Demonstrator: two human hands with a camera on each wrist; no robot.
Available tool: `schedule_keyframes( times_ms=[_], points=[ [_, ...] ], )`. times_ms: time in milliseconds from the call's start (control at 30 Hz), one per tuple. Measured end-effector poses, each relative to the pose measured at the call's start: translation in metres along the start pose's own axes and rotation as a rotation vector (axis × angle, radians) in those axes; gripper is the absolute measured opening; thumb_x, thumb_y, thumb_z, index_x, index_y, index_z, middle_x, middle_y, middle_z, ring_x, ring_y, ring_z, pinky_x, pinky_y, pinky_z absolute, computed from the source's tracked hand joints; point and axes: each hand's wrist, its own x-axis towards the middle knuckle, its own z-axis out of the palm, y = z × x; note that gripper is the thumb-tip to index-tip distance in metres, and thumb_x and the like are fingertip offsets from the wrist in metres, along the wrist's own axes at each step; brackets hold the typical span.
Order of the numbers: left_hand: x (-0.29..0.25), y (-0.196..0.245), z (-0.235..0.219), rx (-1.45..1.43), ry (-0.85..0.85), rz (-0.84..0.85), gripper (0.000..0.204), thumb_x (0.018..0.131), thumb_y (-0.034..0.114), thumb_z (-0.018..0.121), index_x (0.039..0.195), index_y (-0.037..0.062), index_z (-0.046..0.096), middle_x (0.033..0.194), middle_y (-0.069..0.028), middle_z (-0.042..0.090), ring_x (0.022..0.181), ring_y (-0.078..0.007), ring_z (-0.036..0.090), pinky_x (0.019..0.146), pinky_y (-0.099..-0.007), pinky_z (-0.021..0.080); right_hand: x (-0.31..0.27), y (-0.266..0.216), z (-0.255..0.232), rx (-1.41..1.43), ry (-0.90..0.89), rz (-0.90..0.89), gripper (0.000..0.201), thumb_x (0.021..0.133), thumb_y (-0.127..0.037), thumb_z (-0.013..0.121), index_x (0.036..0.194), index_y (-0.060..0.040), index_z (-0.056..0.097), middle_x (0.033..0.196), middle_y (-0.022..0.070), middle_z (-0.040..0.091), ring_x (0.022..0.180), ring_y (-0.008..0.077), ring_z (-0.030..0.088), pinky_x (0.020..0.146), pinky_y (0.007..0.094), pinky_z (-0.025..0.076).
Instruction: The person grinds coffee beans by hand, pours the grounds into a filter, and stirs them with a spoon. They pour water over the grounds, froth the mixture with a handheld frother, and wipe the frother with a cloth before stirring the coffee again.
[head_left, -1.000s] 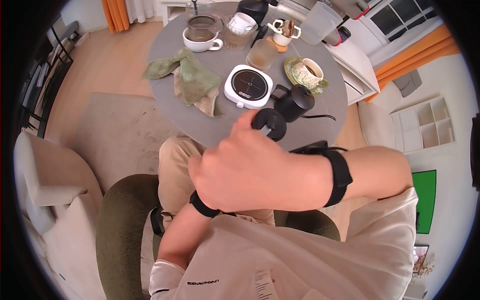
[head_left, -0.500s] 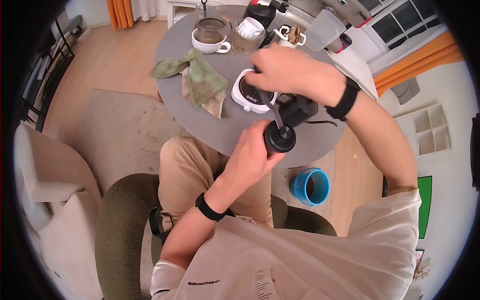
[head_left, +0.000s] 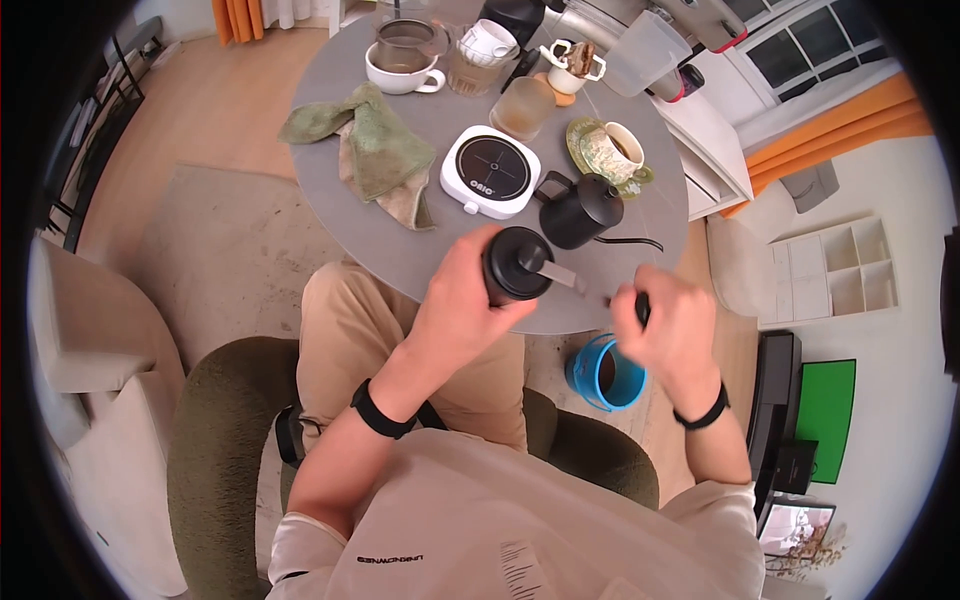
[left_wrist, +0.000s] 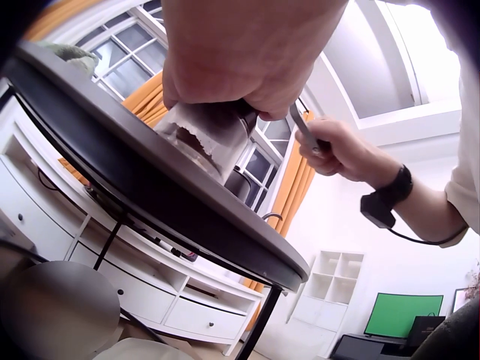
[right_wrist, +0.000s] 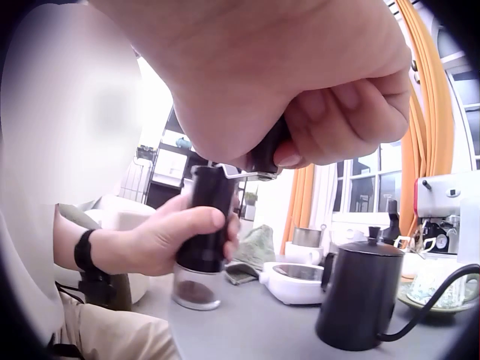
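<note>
My left hand (head_left: 460, 305) grips the black body of a manual coffee grinder (head_left: 517, 262) near the table's front edge. In the right wrist view, brown grounds show in the grinder's clear lower jar (right_wrist: 196, 292), close over the tabletop. My right hand (head_left: 668, 325) holds the black knob (right_wrist: 268, 150) at the end of the metal crank arm (head_left: 562, 275), which points to the right from the grinder's lid. Just beyond the grinder stands a black gooseneck kettle (head_left: 582, 212), its spout toward the right.
A white round-topped hot plate (head_left: 490, 172) and a green cloth (head_left: 385, 155) lie on the grey table (head_left: 330, 205). Farther back are a white cup (head_left: 405, 80), a frosted glass (head_left: 522, 108) and a patterned cup of dark liquid (head_left: 612, 150). A blue bucket (head_left: 607, 372) stands on the floor.
My right hand has swung the crank round, from over the left hand, past the hot plate at the far side, to the right of the grinder. My left hand keeps holding the grinder.
</note>
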Motion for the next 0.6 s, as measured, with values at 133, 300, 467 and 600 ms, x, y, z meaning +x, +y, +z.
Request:
schedule_keyframes(
  times_ms=[133, 300, 467, 600],
  points=[
    [0.005, 0.004, 0.004, -0.009, 0.066, 0.009, 0.071, 0.079, 0.011, 0.09, 0.135, 0.0008, 0.047, 0.109, -0.0138, 0.074, 0.097, -0.0191, 0.075, 0.086, -0.0345, 0.061, -0.023, -0.033, -0.011, 0.1, -0.017, -0.244, 0.022, 0.075, -0.02, 0.071, 0.063, -0.0096, 0.056, 0.055, 0.0072, 0.051, 0.044, 0.0276, 0.054, 0.044, 0.0384, 0.046],
    [0.011, -0.001, 0.012, -0.07, 0.139, -0.13, 0.071, 0.076, 0.01, 0.088, 0.134, 0.0014, 0.048, 0.098, -0.0113, 0.075, 0.086, -0.0169, 0.074, 0.08, -0.0328, 0.061, -0.01, -0.087, -0.005, 0.225, 0.001, -0.363, 0.022, 0.066, -0.017, 0.07, 0.059, -0.0106, 0.051, 0.054, 0.0023, 0.045, 0.044, 0.021, 0.051, 0.042, 0.0347, 0.04],
    [0.004, 0.01, 0.014, -0.084, 0.135, -0.246, 0.073, 0.08, 0.014, 0.091, 0.138, 0.0045, 0.048, 0.103, -0.0104, 0.075, 0.088, -0.022, 0.075, 0.083, -0.0333, 0.06, 0.031, -0.146, 0.023, 0.223, 0.044, -0.592, 0.019, 0.062, -0.023, 0.074, 0.058, -0.0102, 0.061, 0.054, 0.0046, 0.056, 0.049, 0.0181, 0.06, 0.044, 0.0361, 0.045],
    [0.007, 0.008, 0.004, 0.019, 0.051, -0.077, 0.069, 0.081, 0.02, 0.093, 0.136, 0.0051, 0.054, 0.106, -0.009, 0.076, 0.096, -0.0242, 0.075, 0.088, -0.0377, 0.059, 0.095, -0.167, 0.03, 0.279, -0.244, -0.609, 0.018, 0.072, -0.023, 0.072, 0.067, -0.0057, 0.073, 0.065, 0.0144, 0.069, 0.059, 0.0289, 0.071, 0.051, 0.0458, 0.053]
  ],
)
